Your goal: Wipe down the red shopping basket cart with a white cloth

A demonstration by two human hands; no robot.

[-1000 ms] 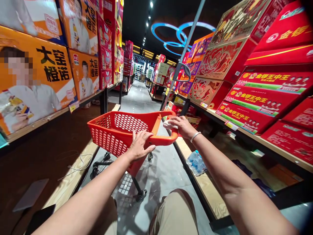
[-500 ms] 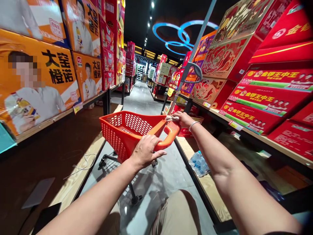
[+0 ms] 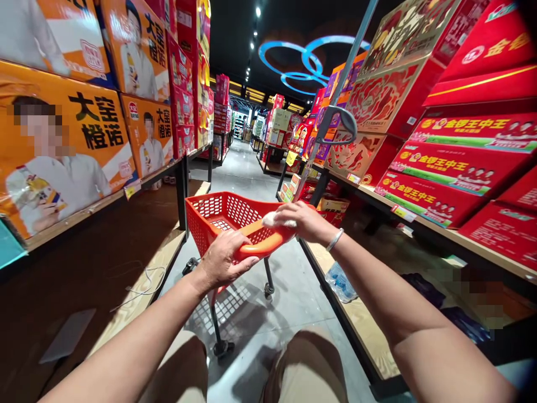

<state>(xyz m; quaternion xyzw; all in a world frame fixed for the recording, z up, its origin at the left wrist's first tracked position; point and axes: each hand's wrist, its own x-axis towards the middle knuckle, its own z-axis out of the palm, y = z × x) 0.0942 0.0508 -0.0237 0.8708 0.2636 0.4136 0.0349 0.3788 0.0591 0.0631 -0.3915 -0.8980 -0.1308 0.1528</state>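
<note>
An orange-red shopping cart (image 3: 210,235) with a perforated basket stands on the aisle floor in front of my knees. My left hand (image 3: 222,257) grips the left end of its handle (image 3: 264,245), fingers over the top and thumb stretched along the near side. At the handle's right end, my right hand (image 3: 304,221) holds a crumpled white cloth (image 3: 271,219) against the orange plastic. Its fingers lie bent over the cloth, partly covering it. In the part of the basket I can see, there are no goods.
Shelves with orange drink cartons (image 3: 62,151) line the left side; red boxes (image 3: 432,168) are stacked on the right. A grey metal pole with a looped handle (image 3: 339,126) leans near the right shelf. Wrapped water bottles (image 3: 342,282) lie on the lower right board.
The cart has turned, its basket shifting right and its handle swinging left and nearer to me. My left hand moved left with the handle; my right hand and the cloth also moved left.
</note>
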